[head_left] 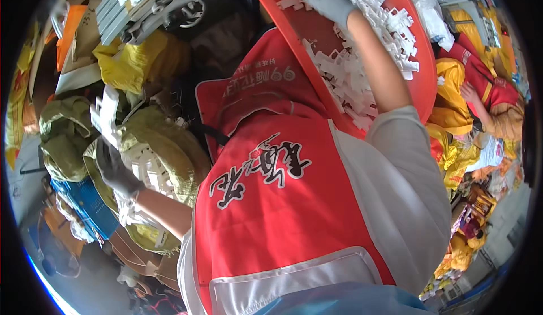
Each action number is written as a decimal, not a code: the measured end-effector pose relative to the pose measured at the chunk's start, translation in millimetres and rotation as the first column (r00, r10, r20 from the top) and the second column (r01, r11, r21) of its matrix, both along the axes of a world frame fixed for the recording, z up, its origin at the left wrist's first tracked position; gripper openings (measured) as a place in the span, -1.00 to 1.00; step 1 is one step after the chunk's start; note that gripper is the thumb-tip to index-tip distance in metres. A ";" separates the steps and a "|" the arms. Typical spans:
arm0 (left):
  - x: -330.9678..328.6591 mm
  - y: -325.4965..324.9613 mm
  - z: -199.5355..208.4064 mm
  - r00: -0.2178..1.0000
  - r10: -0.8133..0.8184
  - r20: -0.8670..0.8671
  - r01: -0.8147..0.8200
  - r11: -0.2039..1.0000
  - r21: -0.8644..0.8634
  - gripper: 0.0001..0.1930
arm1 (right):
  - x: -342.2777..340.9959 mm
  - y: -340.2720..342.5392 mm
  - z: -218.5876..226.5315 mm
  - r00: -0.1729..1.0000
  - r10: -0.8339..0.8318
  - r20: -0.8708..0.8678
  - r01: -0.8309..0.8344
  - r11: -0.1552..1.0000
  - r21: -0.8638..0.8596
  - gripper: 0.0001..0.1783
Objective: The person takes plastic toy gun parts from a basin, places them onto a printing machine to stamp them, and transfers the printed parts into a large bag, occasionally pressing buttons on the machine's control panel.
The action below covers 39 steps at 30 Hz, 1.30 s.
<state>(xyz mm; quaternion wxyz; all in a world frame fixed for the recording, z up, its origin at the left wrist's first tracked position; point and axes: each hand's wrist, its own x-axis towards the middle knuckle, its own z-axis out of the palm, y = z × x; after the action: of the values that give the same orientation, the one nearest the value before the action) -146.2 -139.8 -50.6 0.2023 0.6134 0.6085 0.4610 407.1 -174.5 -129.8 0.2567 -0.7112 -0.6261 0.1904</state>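
My left hand [116, 168], in a dark grey glove, is closed on a white plastic part [106, 117] that sticks up from its fingers. It is over an olive woven sack [164, 139], whose mouth shows more white plastic pieces [148, 171]. My right hand [325, 1], in a grey glove, reaches to the far end of a red tub [421, 83]. Many small white plastic parts [334, 69] lie heaped in that tub. The right fingers are blurred among the parts, so their grip is unclear.
A grey metal machine [153, 9] stands at the far left, with a yellow sack [136, 60] below it. A blue plastic crate [87, 205] is at the left. On the right, another person's hand [469, 93] is beside yellow bags [449, 89].
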 end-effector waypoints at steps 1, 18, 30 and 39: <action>-11.9 -1.2 -6.4 1.000 -0.003 -0.004 0.003 1.000 -0.004 -0.65 | 17.8 -21.7 -47.5 0.992 0.025 0.126 -0.015 0.997 -0.081 -0.53; -115.5 -90.4 -32.9 0.947 0.322 0.004 -0.322 0.947 -0.009 -0.62 | 22.8 -96.7 -249.8 0.589 0.730 0.345 -0.333 0.609 -0.720 -0.31; -118.8 -80.6 -21.4 0.779 0.481 -0.401 -0.469 0.873 0.137 -0.65 | 112.2 -73.2 -245.9 0.911 -0.013 -0.412 -0.078 0.976 -0.204 -0.82; -29.8 -6.3 6.9 0.807 0.176 -0.564 -0.050 0.972 0.231 -0.70 | 61.5 -139.4 -229.0 0.788 -0.349 -0.507 0.422 0.906 0.032 -0.64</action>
<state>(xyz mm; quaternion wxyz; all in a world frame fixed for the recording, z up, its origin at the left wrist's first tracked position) -176.0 -146.1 -43.7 -0.0852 0.7046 0.6258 0.3236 468.6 -313.9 -358.8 0.4908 -0.7318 -0.3935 0.2621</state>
